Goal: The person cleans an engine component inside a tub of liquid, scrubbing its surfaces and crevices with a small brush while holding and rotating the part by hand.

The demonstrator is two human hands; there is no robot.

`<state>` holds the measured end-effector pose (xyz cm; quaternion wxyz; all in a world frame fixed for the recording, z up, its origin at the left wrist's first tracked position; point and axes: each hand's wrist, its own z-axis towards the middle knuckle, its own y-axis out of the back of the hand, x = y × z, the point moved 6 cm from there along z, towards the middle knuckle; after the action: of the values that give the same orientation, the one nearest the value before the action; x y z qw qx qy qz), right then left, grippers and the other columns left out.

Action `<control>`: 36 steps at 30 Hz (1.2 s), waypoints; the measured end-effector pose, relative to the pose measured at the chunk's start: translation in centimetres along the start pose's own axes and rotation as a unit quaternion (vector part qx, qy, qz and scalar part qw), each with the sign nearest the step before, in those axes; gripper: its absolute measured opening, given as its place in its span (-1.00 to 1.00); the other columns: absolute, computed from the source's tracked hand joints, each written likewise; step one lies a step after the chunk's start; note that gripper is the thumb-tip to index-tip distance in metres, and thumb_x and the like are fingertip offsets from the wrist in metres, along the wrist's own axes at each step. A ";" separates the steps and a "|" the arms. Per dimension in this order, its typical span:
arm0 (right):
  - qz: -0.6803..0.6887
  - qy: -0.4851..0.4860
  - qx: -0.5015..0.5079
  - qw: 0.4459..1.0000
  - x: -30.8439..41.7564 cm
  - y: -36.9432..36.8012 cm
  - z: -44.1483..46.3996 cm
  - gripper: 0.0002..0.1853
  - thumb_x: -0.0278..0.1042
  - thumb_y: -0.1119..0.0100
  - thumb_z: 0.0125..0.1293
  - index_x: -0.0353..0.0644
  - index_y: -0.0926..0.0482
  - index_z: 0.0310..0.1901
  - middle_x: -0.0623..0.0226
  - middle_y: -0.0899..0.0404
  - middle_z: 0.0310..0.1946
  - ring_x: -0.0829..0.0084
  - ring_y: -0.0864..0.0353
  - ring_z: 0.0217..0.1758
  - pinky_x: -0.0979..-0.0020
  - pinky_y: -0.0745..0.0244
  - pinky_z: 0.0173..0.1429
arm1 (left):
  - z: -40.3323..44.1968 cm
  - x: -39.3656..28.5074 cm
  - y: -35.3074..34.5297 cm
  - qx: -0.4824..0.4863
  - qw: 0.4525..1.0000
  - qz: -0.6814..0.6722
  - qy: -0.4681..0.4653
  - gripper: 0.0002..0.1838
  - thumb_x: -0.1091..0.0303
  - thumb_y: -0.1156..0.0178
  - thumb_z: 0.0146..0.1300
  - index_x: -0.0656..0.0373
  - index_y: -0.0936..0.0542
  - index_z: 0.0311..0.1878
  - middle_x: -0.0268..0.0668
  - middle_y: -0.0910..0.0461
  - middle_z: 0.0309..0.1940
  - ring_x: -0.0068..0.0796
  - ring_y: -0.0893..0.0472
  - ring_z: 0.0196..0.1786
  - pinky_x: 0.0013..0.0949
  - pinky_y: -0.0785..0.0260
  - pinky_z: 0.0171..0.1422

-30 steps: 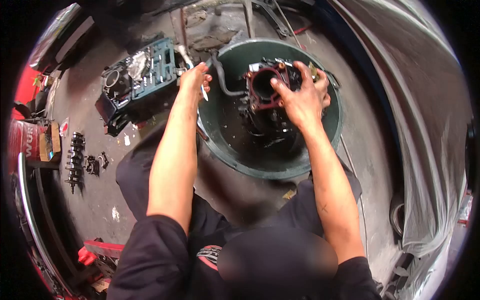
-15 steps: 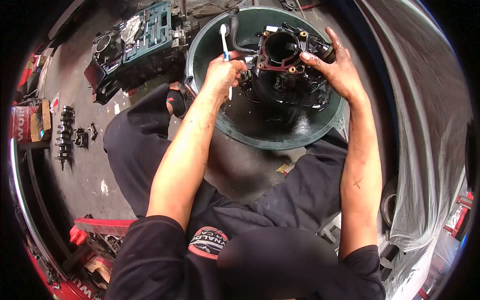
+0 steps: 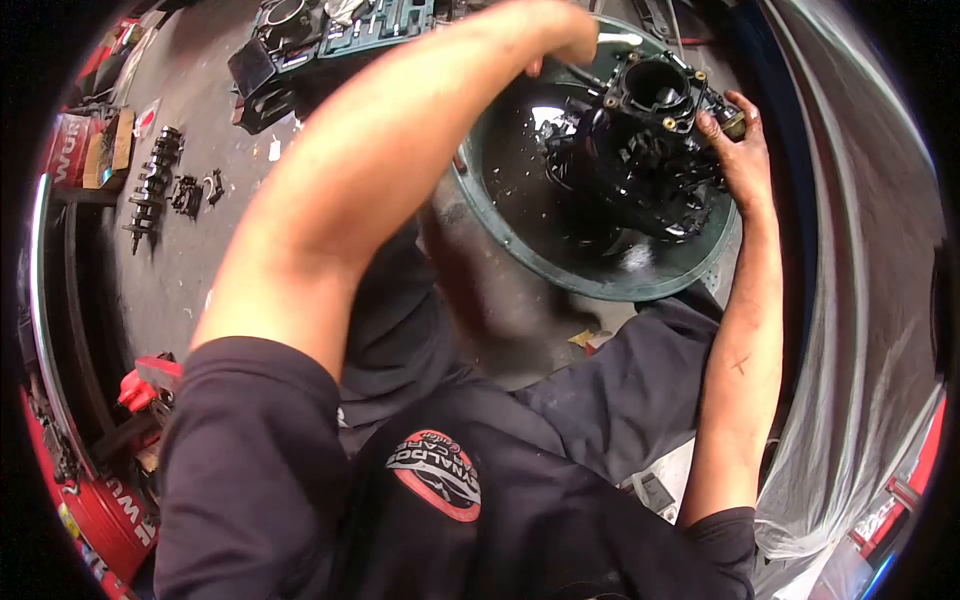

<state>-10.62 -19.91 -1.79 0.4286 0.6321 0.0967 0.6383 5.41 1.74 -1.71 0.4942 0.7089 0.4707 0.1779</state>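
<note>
A black intake manifold, wet and dark, stands in the green basin with its round bore facing up. My right hand grips the manifold's right side, thumb on the near face and fingers curled round the edge. At the top, beyond the basin's far left part, my left hand is closed on a toothbrush. Only the brush's white end shows, near the bore's flange; the left fingers are mostly hidden behind the hand.
An engine block carrying a teal tool case stands at upper left. A crankshaft and small metal parts lie on the floor. Plastic sheeting hangs along the right. Dark liquid pools in the basin.
My left hand has swung up and to the right with the toothbrush, now tipped nearly level. My right hand's fingers have closed round the manifold's side. The view has shifted.
</note>
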 end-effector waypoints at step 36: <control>0.017 -0.047 0.081 0.995 1.2 1.9 0.2 -0.07 -0.06 -0.70 -0.24 -0.20 -0.54 0.25 -0.02 -0.68 0.10 0.02 -0.66 0.16 0.14 -0.50 0.30 | 2.7 -1.8 -6.4 -0.172 0.835 -0.522 -0.041 -0.80 0.24 -0.29 0.37 0.17 -0.63 -0.11 -0.39 -0.61 -0.44 -0.55 -0.55 -0.56 -0.50 -0.30 -0.62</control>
<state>-11.06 -20.36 0.43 0.3692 0.6956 0.1168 0.6052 3.32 -0.83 -8.10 0.6466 0.2684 0.7117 -0.0580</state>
